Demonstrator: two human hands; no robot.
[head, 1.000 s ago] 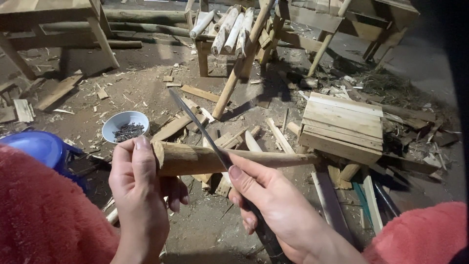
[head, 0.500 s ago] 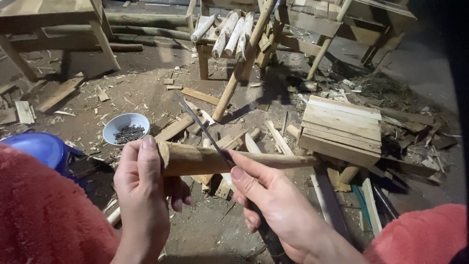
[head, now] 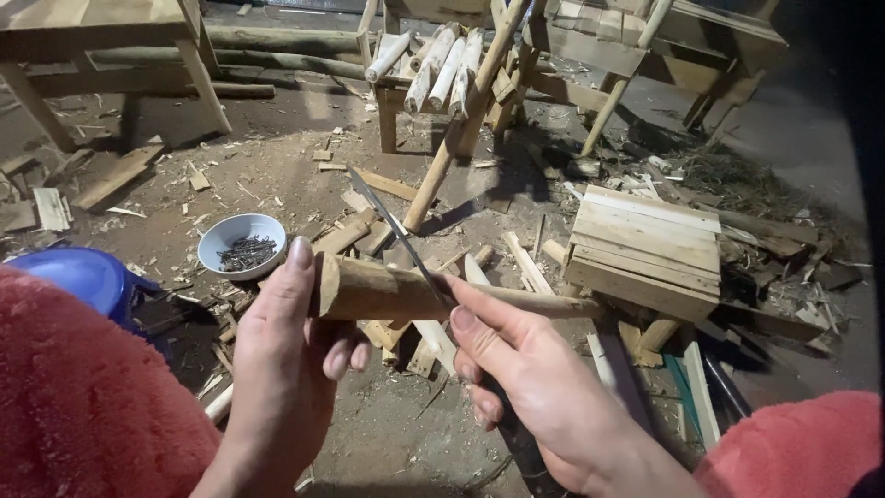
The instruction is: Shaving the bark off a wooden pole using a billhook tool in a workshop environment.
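— Count of items in hand?

— Two. One tapered wooden stick (head: 433, 293), lying level across the middle of the view above the littered floor, and one long knife (head: 398, 236) whose blade rests across the stick's upper side.

— State of the hands?

— The left hand (head: 290, 355) is wrapped round the stick's thick end, thumb laid over the top. The right hand (head: 539, 397) is curled round the knife handle, forefinger stretched along the stick.

— Containers?

— One white bowl (head: 241, 244) on the ground, holding a heap of dark nails. One blue plastic tub (head: 78, 277) beside the left sleeve — contents cannot be seen.

— Furniture?

— One slatted wooden stool (head: 645, 251) to the right.
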